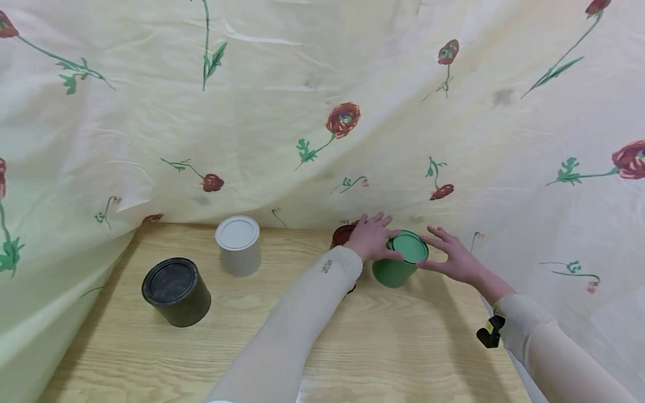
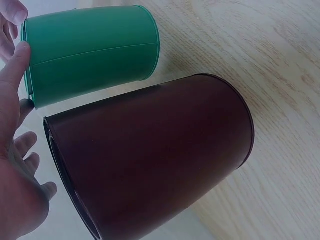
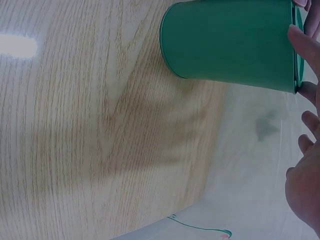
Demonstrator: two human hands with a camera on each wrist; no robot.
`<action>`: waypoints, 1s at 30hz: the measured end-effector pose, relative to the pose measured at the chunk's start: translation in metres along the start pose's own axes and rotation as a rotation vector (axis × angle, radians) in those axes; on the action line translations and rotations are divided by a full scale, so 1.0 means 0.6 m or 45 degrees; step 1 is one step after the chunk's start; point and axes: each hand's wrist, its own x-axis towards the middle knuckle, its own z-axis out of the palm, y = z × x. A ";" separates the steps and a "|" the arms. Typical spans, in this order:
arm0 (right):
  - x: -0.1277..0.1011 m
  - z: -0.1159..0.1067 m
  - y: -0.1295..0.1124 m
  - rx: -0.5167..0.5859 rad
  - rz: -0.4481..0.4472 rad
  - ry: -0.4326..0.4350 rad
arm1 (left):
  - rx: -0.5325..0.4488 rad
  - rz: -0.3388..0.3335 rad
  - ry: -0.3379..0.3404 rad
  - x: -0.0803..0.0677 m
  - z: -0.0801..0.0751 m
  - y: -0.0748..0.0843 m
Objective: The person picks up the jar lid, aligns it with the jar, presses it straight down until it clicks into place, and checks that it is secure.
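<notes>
A green lidded can point(image 1: 393, 272) stands at the back right of the wooden table, between my two hands. My left hand point(image 1: 372, 239) reaches its rim from the left, thumb and fingers spread. From the other side my right hand point(image 1: 456, 260) meets the rim with thumb and forefinger, as the right wrist view shows on the can point(image 3: 230, 42). The other fingers stand apart from it. A dark red can point(image 1: 342, 235) is partly hidden by my left hand in the head view. It fills much of the left wrist view point(image 2: 150, 155), close under that hand.
A white can point(image 1: 241, 254) stands at the back left, and a black can point(image 1: 182, 299) nearer the front left. Flowered cloth point(image 1: 282, 112) hangs behind and at both sides of the table point(image 1: 403, 347), close to the cans at the back.
</notes>
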 end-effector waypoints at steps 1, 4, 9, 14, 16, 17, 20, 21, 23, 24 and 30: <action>0.000 0.000 0.000 0.003 0.006 -0.004 | 0.004 0.003 0.001 -0.001 0.000 0.000; 0.001 0.002 0.000 0.000 0.009 -0.010 | 0.021 -0.001 -0.006 -0.001 0.001 0.000; 0.003 0.004 0.002 -0.014 -0.014 -0.008 | 0.050 -0.001 -0.022 0.001 0.004 -0.002; 0.005 0.005 0.004 -0.037 -0.029 -0.010 | 0.073 0.000 -0.023 0.003 0.008 -0.004; 0.006 0.005 0.003 -0.044 -0.026 -0.014 | 0.082 0.000 -0.023 0.004 0.010 -0.003; 0.006 0.005 0.003 -0.044 -0.022 -0.015 | 0.084 -0.001 -0.023 0.004 0.011 -0.003; 0.007 0.006 0.003 -0.047 -0.015 -0.013 | 0.099 -0.008 -0.026 0.004 0.012 -0.001; 0.007 0.006 0.003 -0.047 -0.012 -0.012 | 0.102 -0.011 -0.031 0.004 0.011 0.000; 0.007 0.006 0.003 -0.049 -0.007 -0.009 | 0.109 -0.014 -0.040 0.005 0.010 0.001; 0.007 0.006 0.004 -0.048 -0.006 -0.007 | 0.114 -0.016 -0.046 0.005 0.009 0.002; 0.008 0.009 0.006 -0.048 -0.014 0.008 | 0.123 -0.025 -0.074 0.006 0.007 0.005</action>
